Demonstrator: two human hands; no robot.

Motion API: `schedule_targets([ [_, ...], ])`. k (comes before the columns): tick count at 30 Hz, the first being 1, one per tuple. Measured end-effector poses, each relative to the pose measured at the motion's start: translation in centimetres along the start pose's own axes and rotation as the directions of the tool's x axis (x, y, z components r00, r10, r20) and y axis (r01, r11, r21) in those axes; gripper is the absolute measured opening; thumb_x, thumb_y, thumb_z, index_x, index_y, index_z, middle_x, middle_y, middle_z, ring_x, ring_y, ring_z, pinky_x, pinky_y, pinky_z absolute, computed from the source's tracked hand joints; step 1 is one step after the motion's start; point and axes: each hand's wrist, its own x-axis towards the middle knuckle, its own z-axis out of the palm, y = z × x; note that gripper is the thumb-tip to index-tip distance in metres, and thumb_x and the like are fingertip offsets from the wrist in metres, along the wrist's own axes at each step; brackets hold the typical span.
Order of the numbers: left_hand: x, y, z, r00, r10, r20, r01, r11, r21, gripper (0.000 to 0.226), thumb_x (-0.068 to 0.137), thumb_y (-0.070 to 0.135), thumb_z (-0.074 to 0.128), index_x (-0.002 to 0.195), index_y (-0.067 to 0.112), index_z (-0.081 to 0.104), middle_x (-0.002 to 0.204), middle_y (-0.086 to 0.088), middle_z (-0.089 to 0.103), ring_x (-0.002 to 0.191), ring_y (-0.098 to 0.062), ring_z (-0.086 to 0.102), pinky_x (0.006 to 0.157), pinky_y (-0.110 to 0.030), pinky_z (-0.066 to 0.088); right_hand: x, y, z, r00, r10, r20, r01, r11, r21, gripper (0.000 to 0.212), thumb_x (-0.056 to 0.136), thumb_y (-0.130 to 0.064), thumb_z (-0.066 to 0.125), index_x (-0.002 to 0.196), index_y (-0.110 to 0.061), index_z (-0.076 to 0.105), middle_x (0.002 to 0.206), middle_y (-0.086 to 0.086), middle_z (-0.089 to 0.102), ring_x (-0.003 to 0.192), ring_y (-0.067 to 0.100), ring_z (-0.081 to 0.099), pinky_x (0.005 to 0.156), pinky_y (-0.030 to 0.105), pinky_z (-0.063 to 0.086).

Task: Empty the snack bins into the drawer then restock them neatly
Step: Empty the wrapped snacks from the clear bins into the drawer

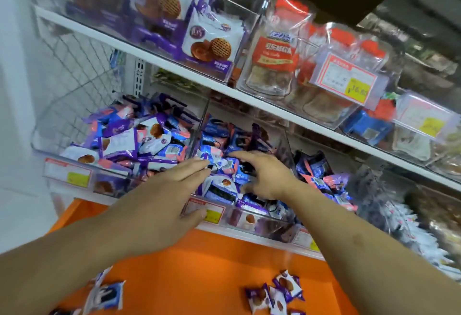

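Head view. Your left hand (159, 197) reaches forward with its fingers straight, fingertips on the small blue, purple and pink snack packets (224, 165) heaped in the middle clear plastic bin (262, 222); its thumb lies against that bin's front lip by a pink-framed price tag with a yellow sticker (207, 211), print too blurred to read. Your right hand (267, 176) spreads over the same heap with fingers loosely bent, holding nothing that you can make out.

Lower shelf: three clear bins in a row. The left clear bin (74, 177) is piled with like packets and carries its own tag. The right one holds more blue and pink packets (324, 182).

Below, the orange drawer (199, 264) stands open: two white-and-purple packets (107, 292) at its left, a cluster of roughly four purple waffle-print packets (274, 294) at its right, bare orange floor between them.

Upper white shelf (174, 70): purple-and-white waffle biscuit bags (212, 42), Chinese print unreadable; a clear bag with an orange-red label (274, 50) headed by blurred blue letters; a pink-bordered price card (346, 77) reading 16.80 on its yellow sticker. A wire mesh panel (82, 65) closes the left edge.
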Motion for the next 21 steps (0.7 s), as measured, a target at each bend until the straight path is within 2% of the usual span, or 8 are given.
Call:
schedule_targets([
  [2, 0.0, -0.5, 0.4, 1.0, -0.006, 0.013, 0.006, 1.0, 0.012, 0.08, 0.102, 0.061, 0.047, 0.164, 0.043, -0.001, 0.165, 0.034, -0.018, 0.148, 0.013, -0.022, 0.115, -0.016, -0.007, -0.6, 0.2, 0.2, 0.997, -0.029, -0.068, 0.027, 0.999, -0.022, 0.09, 0.081, -0.042, 0.088, 0.152, -0.051, 0.035, 0.158, -0.008, 0.05, 0.143, 0.025, 0.049, 0.106, 0.052, 0.051],
  [5, 0.0, -0.5, 0.5, 1.0, -0.014, 0.016, 0.013, 1.0, 0.017, 0.079, 0.103, 0.058, 0.047, 0.164, 0.041, -0.001, 0.164, 0.034, -0.019, 0.148, 0.013, -0.022, 0.115, -0.018, -0.004, -1.6, 0.2, -0.2, 0.979, -0.065, -0.195, 0.047, 0.994, -0.095, 0.061, 0.095, -0.035, 0.075, 0.148, -0.049, 0.048, 0.152, -0.015, 0.056, 0.13, 0.018, 0.06, 0.093, 0.042, 0.058],
  [9, -0.1, -0.3, 0.5, 1.0, -0.012, -0.015, 0.012, 0.999, -0.031, 0.077, 0.103, 0.058, 0.046, 0.164, 0.042, 0.001, 0.163, 0.036, -0.02, 0.147, 0.013, -0.02, 0.119, -0.021, 0.003, -2.6, -0.8, -1.4, 0.973, -0.019, -0.23, 0.005, 0.998, -0.061, 0.044, 0.1, -0.038, 0.067, 0.141, -0.05, 0.058, 0.136, -0.013, 0.069, 0.075, 0.01, 0.069, 0.069, 0.034, 0.058],
  [12, -0.2, -0.1, 0.3, 0.999, -0.036, -0.012, 0.035, 0.996, -0.085, 0.073, 0.103, 0.056, 0.049, 0.163, 0.044, 0.009, 0.164, 0.036, -0.013, 0.153, 0.008, -0.002, 0.124, -0.028, 0.017, -3.7, -0.9, -2.8, 0.964, 0.062, -0.259, -0.024, 0.989, 0.148, 0.042, 0.096, -0.037, 0.072, 0.135, -0.051, 0.063, 0.112, -0.001, 0.079, 0.048, 0.017, 0.06, 0.055, 0.041, 0.058],
  [14, -0.2, 0.3, -0.5, 0.994, -0.052, -0.092, 0.039, 0.99, -0.138, 0.07, 0.101, 0.052, 0.055, 0.16, 0.047, 0.017, 0.166, 0.034, 0.001, 0.152, 0.002, 0.02, 0.121, -0.03, 0.028, -5.1, -1.3, -4.3, 0.946, 0.128, -0.299, 0.001, 0.919, 0.395, 0.039, 0.093, -0.031, 0.078, 0.129, -0.046, 0.07, 0.109, -0.008, 0.079, 0.062, 0.016, 0.07, 0.062, 0.042, 0.062],
  [17, -0.2, 1.6, -1.8, 0.964, -0.033, -0.263, -0.025, 0.976, -0.215, 0.083, 0.096, 0.046, 0.067, 0.158, 0.053, 0.013, 0.166, 0.028, 0.01, 0.14, 0.002, 0.035, 0.107, -0.026, 0.037, -8.0, -2.7, -5.6, 0.963, 0.129, -0.238, 0.081, 0.7, 0.71, 0.038, 0.092, -0.017, 0.081, 0.126, -0.033, 0.075, 0.107, -0.008, 0.08, 0.092, 0.016, 0.078, 0.08, 0.041, 0.065],
  [19, -0.3, 2.6, -2.6, 0.956, 0.004, -0.294, -0.083, 0.963, -0.258, 0.095, 0.09, 0.046, 0.075, 0.156, 0.061, 0.008, 0.164, 0.028, 0.008, 0.132, 0.006, 0.034, 0.1, -0.025, 0.036, -10.3, -4.1, -5.4, 0.981, 0.078, -0.18, 0.1, 0.59, 0.801, 0.04, 0.09, -0.016, 0.083, 0.127, -0.029, 0.075, 0.109, 0.001, 0.079, 0.095, 0.026, 0.078, 0.081, 0.042, 0.065],
  [21, -0.7, 3.3, -3.0, 0.97, 0.038, -0.241, -0.105, 0.957, -0.271, 0.08, 0.09, 0.048, 0.075, 0.15, 0.065, 0.025, 0.154, 0.031, 0.03, 0.12, 0.012, 0.042, 0.097, -0.02, 0.039, -12.2, -5.2, -4.6, 0.988, 0.055, -0.147, 0.097, 0.52, 0.848, 0.041, 0.088, -0.017, 0.084, 0.126, -0.029, 0.075, 0.095, -0.001, 0.076, 0.082, 0.029, 0.072, 0.069, 0.038, 0.062],
])
